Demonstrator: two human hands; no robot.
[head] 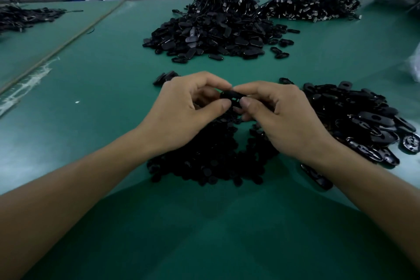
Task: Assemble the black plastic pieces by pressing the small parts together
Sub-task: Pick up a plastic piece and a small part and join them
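Hands pinch black piece (pixel 230 96) | piles flank | green table (pixel 91 79)

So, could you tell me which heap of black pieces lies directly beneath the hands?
The heap of small round pieces nearest the person. The heap of glossy oval shells lies to its right; the tallest heap sits far across the table.

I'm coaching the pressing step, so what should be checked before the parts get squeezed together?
1. Left hand pinches the black piece: ok.
2. Right hand pinches the same piece: ok.
3. Alignment at the joint: cannot tell, fingers hide it.
4. Pile of small parts lies under the hands: ok.
5. Pile of oval pieces lies beside the right hand: ok.
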